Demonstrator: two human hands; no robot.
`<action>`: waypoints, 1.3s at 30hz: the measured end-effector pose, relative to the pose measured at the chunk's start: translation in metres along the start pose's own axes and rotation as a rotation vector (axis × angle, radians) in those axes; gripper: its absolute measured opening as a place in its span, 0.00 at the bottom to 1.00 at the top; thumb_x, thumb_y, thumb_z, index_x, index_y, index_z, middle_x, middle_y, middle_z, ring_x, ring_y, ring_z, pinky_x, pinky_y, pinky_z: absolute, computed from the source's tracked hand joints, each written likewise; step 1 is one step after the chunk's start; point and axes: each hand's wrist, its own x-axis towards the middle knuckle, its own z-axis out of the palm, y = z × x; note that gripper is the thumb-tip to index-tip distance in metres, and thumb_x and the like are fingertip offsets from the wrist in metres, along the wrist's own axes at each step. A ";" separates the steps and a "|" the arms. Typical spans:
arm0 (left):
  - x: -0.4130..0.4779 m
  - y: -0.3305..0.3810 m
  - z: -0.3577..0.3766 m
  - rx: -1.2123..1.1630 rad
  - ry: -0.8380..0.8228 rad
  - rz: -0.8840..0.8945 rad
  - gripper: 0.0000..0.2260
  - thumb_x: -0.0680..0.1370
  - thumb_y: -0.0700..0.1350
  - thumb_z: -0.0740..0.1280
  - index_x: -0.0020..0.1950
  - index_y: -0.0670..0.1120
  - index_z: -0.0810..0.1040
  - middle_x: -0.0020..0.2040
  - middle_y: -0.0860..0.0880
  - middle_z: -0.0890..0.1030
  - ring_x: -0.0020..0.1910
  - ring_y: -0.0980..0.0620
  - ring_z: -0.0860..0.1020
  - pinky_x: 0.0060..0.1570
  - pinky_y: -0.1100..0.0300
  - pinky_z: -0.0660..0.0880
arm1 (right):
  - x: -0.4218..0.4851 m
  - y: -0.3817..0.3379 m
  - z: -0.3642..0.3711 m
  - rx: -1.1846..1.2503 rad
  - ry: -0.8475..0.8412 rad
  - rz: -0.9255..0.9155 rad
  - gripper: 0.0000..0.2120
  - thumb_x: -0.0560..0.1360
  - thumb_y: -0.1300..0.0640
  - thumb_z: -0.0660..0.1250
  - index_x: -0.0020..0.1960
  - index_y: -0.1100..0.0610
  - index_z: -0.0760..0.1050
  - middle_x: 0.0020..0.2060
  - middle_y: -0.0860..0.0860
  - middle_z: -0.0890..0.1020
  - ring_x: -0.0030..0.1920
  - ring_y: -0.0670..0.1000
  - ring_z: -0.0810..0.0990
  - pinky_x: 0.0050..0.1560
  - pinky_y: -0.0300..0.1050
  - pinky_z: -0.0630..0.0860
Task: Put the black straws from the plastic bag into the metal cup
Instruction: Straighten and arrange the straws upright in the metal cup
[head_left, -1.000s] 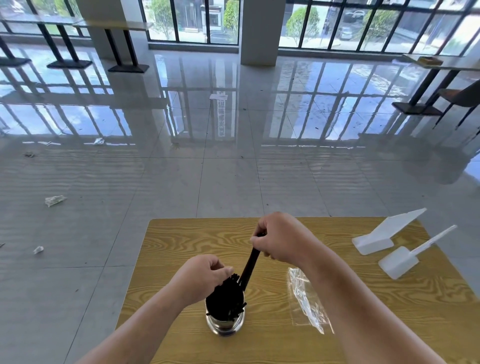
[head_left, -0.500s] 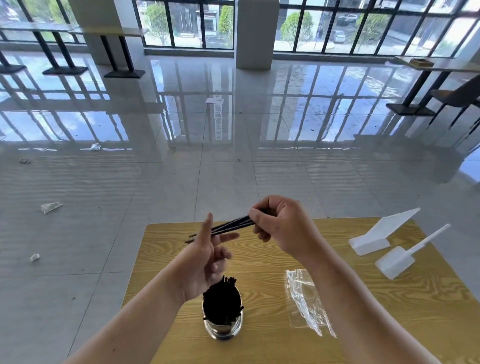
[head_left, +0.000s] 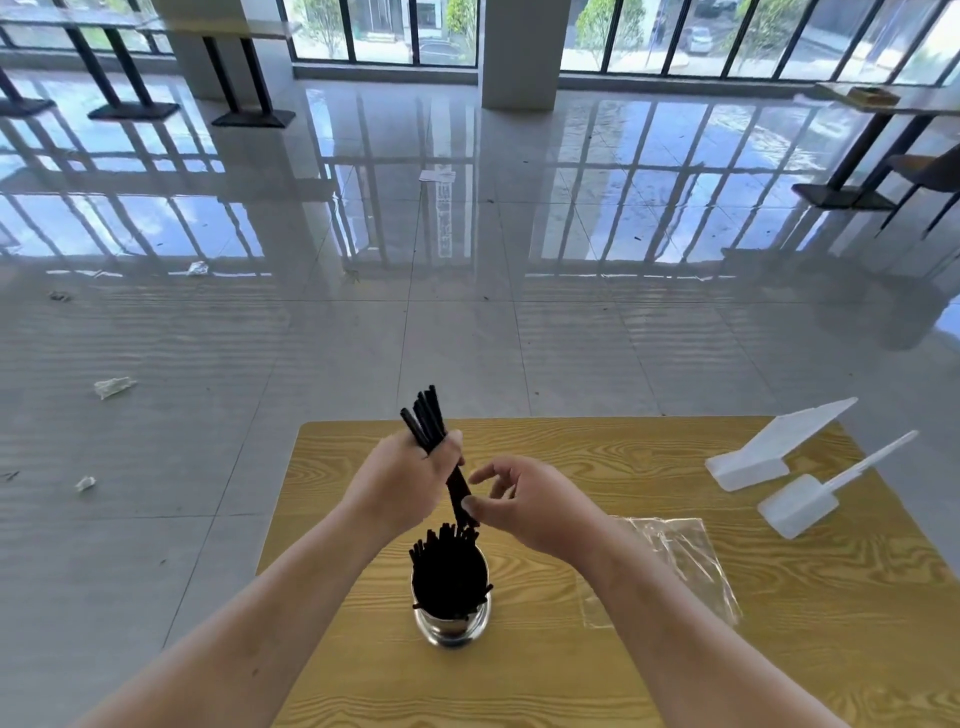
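Note:
A shiny metal cup (head_left: 451, 623) stands near the table's front, packed with black straws (head_left: 448, 571) that stick up out of it. My left hand (head_left: 402, 480) is shut around a small bunch of black straws (head_left: 427, 415), held nearly upright above the cup, their lower ends reaching down toward the straws in it. My right hand (head_left: 530, 501) is just to the right of that bunch with fingers spread and holds nothing; its thumb is close to the bunch's lower part. The clear plastic bag (head_left: 675, 566) lies flat and crumpled to the right of the cup.
The wooden table (head_left: 597, 452) has two white plastic scoops at its right: one (head_left: 769, 447) farther back, one (head_left: 815, 496) nearer the edge. Beyond the table is glossy tiled floor with bits of litter, other tables and a chair.
The bunch of straws passed from my right hand to my left hand and went from lying sideways to nearly upright over the cup. My right hand let go and opened.

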 end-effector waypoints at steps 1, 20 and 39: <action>-0.001 0.001 0.003 0.098 -0.013 0.019 0.21 0.83 0.60 0.60 0.37 0.49 0.77 0.29 0.51 0.79 0.30 0.50 0.77 0.31 0.52 0.71 | 0.002 -0.004 0.004 -0.032 0.014 -0.028 0.07 0.75 0.40 0.75 0.46 0.33 0.77 0.36 0.33 0.83 0.33 0.36 0.80 0.31 0.30 0.72; -0.016 -0.036 0.011 0.151 -0.102 0.023 0.23 0.71 0.78 0.61 0.49 0.60 0.76 0.28 0.63 0.77 0.24 0.62 0.73 0.24 0.67 0.62 | 0.011 0.022 0.062 -0.090 -0.102 0.017 0.09 0.79 0.56 0.68 0.44 0.59 0.77 0.32 0.48 0.76 0.32 0.48 0.72 0.34 0.47 0.70; -0.022 -0.080 0.025 0.085 -0.206 -0.123 0.27 0.77 0.76 0.56 0.44 0.53 0.75 0.30 0.56 0.79 0.29 0.60 0.73 0.35 0.54 0.73 | -0.045 0.091 0.074 0.011 -0.152 0.299 0.23 0.74 0.51 0.71 0.68 0.45 0.73 0.42 0.45 0.80 0.36 0.42 0.76 0.34 0.36 0.76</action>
